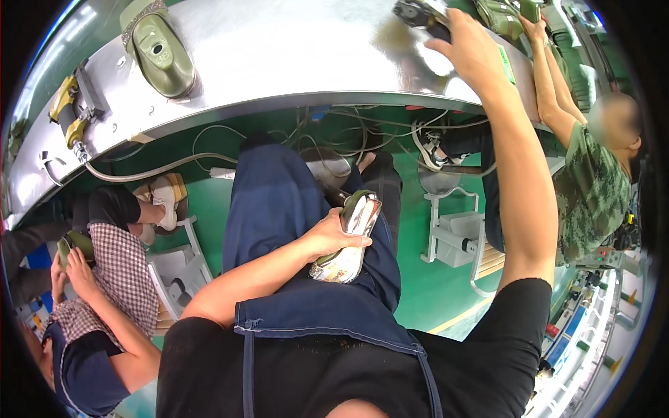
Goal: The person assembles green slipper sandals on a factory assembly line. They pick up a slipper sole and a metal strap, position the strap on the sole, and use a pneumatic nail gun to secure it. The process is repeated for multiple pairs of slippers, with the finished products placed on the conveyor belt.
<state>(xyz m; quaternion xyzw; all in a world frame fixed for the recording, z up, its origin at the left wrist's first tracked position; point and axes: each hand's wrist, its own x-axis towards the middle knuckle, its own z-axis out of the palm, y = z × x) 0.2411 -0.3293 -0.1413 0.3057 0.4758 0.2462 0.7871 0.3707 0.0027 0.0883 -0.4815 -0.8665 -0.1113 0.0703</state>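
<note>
My left hand (327,235) is closed around a shoe last (341,268) above my lap. Its pale, partly shiny bottom faces up, with green material along its edge. The thumb lies across it. On the far right of the metal workbench (293,52), my right hand (470,52) is at a black and silver hand tool (421,15). The thumb stands apart from the fingers, and the tool's near end sits between them. An olive-green shoe last (160,56) with a hole in its top and a glittery band stands on the bench at the left.
A yellow air tool (67,115) with a hose (132,177) lies at the bench's left end. Cables hang under the bench. One person (115,299) sits at my left holding a green piece; another (592,174) works at my right. White-framed stools (453,233) stand either side.
</note>
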